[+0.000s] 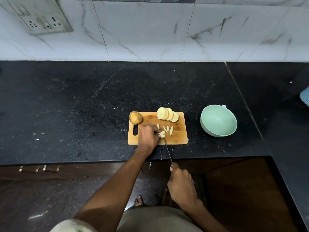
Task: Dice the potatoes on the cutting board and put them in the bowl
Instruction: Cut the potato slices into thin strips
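Observation:
A wooden cutting board lies on the black counter. At its far left corner sits a whole unpeeled potato. Several round potato slices lean in a row at its far edge. A few thin potato strips lie mid-board. My left hand pinches a small stack of potato pieces on the board. My right hand grips the handle of a knife, whose blade tip rests at those pieces. A pale green bowl stands to the right of the board; nothing shows inside it.
The black counter runs left and far behind the board and turns a corner at the right. A marble-tile wall with a socket plate backs it. A blue patterned object shows at the right edge. Cabinet handles sit below the counter's front edge.

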